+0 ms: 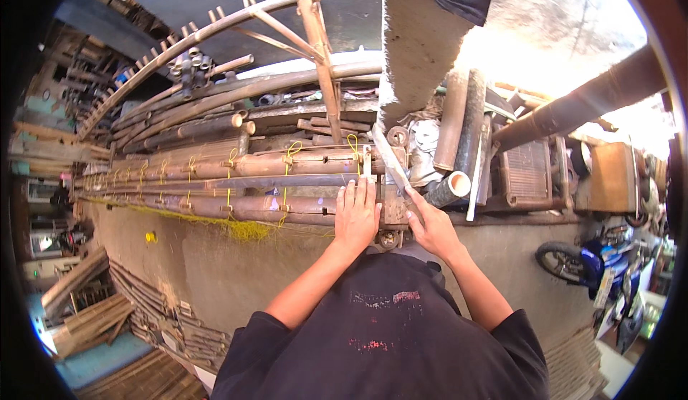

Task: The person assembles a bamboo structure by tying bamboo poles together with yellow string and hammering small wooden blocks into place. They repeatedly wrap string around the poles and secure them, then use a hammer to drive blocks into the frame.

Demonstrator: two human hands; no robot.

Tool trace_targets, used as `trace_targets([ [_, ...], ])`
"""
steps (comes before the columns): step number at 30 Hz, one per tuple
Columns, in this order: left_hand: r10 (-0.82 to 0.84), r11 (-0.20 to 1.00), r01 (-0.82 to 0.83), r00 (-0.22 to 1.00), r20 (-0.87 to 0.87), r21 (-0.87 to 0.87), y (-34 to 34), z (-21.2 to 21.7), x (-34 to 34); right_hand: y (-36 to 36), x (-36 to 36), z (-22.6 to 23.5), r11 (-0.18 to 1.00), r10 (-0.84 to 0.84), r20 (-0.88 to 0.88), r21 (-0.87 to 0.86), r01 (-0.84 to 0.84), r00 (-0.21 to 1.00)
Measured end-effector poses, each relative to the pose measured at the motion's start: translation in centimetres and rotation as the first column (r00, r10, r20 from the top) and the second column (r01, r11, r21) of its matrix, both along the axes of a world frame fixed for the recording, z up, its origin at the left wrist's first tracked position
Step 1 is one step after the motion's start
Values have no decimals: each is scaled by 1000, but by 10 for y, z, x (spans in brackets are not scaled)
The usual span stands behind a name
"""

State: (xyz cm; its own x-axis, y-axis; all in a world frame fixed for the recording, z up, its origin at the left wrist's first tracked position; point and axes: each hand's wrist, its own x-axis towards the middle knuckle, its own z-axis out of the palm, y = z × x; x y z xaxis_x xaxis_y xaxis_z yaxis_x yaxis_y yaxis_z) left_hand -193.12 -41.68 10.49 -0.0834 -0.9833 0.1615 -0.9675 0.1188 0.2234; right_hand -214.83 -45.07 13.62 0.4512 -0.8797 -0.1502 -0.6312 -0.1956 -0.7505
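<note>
My left hand lies with its fingers stretched over the right end of a long frame of bamboo poles. Close beside it, my right hand is closed around the handle of a machete. The broad grey blade slants up and to the left, over the wooden end block of the frame. Yellow cord is tied around the poles at several places, and loose yellow strands hang along the near side. A narrow upright strip stands just beyond my left fingertips.
Behind the frame rise a bamboo rack and stacked poles. Thick bamboo tubes lean right of the blade, near a brown wooden chair. A blue motorcycle stands at right; split bamboo lies lower left.
</note>
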Motion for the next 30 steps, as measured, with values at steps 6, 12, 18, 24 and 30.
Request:
trace_targets([
  [6, 89, 996, -92, 991, 98, 22, 0, -6, -14, -24, -1, 4, 963, 121, 143, -256, -82, 982],
  [12, 83, 996, -86, 993, 82, 39, -8, -9, -16, -43, -7, -2, 983, 172, -160, -39, -180, 972],
  [18, 75, 997, -75, 997, -16, 1, -6, -4, -10, -36, -2, -3, 999, 29, 128, -36, -24, 991],
  [24, 58, 997, -57, 998, -25, 44, -6, -5, -1, -12, 5, 19, 949, -125, 180, 308, 65, 976],
  [30, 17, 998, -14, 998, -59, 65, -8, -9, 0, 10, 29, -7, 998, -3, 44, -61, 6, 999],
])
